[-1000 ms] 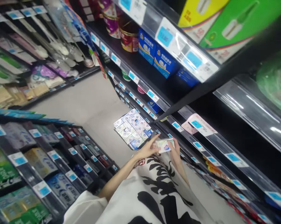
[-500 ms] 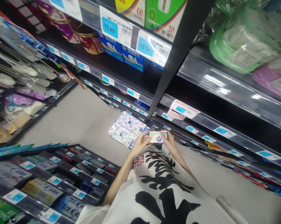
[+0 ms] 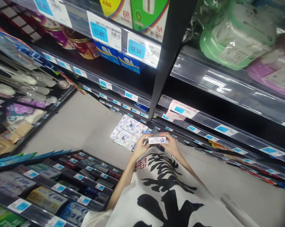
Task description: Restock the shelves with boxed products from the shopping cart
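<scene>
A small white box [image 3: 157,140] with a printed logo, much like a boxed soap bar, is held between my two hands in front of my shirt. My left hand [image 3: 142,145] grips its left end, and my right hand [image 3: 170,144] grips the right end. One narrow printed side of the box faces up toward me. Just beyond my left hand, a block of similar boxes [image 3: 127,132] with white, green and blue prints sits low near the floor. My hands partly hide its near right corner.
Shelves with price tags [image 3: 136,48] rise ahead, holding blue boxes [image 3: 129,61] and tins [image 3: 82,45]. Green plastic containers [image 3: 237,41] stand at upper right. A lower rack of boxed goods [image 3: 46,198] is at lower left, hanging utensils [image 3: 21,75] at far left. Grey floor [image 3: 73,116] runs between.
The box has been turned in my hands: its broad logo face showed before, and a narrow side shows now. The view has shifted slightly, with the shelves moving left in the picture.
</scene>
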{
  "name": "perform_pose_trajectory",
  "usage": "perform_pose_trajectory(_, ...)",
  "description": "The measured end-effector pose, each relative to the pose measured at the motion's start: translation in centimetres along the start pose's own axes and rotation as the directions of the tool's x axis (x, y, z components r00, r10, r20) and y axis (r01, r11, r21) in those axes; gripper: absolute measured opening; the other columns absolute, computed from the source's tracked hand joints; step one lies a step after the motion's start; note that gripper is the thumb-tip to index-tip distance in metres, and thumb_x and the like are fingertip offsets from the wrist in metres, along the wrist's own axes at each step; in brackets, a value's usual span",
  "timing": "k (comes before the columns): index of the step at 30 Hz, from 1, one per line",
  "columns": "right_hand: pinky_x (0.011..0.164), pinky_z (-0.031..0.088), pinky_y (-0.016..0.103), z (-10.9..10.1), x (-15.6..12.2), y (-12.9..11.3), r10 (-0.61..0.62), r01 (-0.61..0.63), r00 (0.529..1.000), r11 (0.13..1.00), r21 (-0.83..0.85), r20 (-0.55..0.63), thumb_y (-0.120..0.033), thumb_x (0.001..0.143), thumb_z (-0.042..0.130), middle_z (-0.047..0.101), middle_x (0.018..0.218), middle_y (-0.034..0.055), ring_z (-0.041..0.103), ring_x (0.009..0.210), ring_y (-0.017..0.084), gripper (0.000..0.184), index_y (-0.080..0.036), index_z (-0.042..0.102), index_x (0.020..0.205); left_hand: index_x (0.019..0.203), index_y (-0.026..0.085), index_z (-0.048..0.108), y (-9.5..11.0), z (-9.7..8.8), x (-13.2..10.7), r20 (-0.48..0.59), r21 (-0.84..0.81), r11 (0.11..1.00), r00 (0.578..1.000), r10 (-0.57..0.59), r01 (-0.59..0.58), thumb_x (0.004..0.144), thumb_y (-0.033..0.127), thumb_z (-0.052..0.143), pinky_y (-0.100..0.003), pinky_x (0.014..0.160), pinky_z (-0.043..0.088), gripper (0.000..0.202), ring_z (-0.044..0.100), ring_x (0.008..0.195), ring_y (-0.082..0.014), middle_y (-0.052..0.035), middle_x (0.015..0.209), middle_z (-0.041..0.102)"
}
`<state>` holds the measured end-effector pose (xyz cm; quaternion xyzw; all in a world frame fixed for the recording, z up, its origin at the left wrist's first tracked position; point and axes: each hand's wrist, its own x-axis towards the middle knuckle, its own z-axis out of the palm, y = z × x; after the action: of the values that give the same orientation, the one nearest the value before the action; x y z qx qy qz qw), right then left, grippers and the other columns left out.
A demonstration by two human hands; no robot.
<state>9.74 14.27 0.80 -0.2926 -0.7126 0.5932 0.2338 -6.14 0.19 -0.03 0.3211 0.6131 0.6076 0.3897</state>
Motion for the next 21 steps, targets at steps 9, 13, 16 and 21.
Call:
perform_pose_trajectory(9,0.042,0.040,0.025,0.3,-0.1,-0.8,0.550,-0.572,0.818,0.745,0.344,0.169,-0.063,0.085,0.069,0.072,0.073,0.0006,0.056,0.047,0.013,0.053,-0.021,0.068,0.117,0.154,0.021,0.045,-0.1,-1.4,0.3,0.131,-0.001,0.993,0.985,-0.114,0.115,0.088,0.042,0.078,-0.031,0.086,0.053,0.077,0.065,0.098,-0.0203,-0.0080,0.114,0.066)
perform_pose_trajectory(13,0.035,0.018,0.023,0.3,-0.3,-0.1,0.688,-0.767,0.640,0.544,0.340,0.342,-0.069,0.085,0.066,0.059,0.047,-0.0016,0.036,0.034,0.007,0.053,-0.017,0.074,0.088,0.147,0.017,0.051,0.0,-1.8,0.7,0.150,0.038,0.992,0.981,-0.124,0.119,0.088,0.042,0.079,-0.026,0.071,0.044,0.070,0.054,0.071,-0.0137,0.0040,0.078,0.054)
perform_pose_trajectory(16,0.036,0.011,0.024,0.3,-0.5,0.9,0.679,-0.841,0.541,0.437,0.319,0.497,-0.073,0.081,0.066,0.052,0.042,-0.0048,0.029,0.032,0.006,0.059,-0.016,0.073,0.094,0.140,0.015,0.055,0.2,-2.1,0.9,0.139,0.128,0.983,0.979,-0.151,0.134,0.087,0.039,0.077,-0.025,0.067,0.039,0.063,0.047,0.063,-0.0122,0.0091,0.066,0.044)
perform_pose_trajectory(21,0.041,0.007,0.026,1.0,-1.0,2.0,0.650,-0.866,0.499,0.359,0.347,0.573,-0.077,0.078,0.066,0.045,0.042,-0.0075,0.023,0.036,0.006,0.065,-0.016,0.068,0.102,0.140,0.014,0.056,0.7,-2.7,1.1,0.157,0.238,0.960,0.969,-0.189,0.149,0.090,0.040,0.072,-0.026,0.071,0.040,0.059,0.051,0.067,-0.0131,0.0080,0.068,0.048)
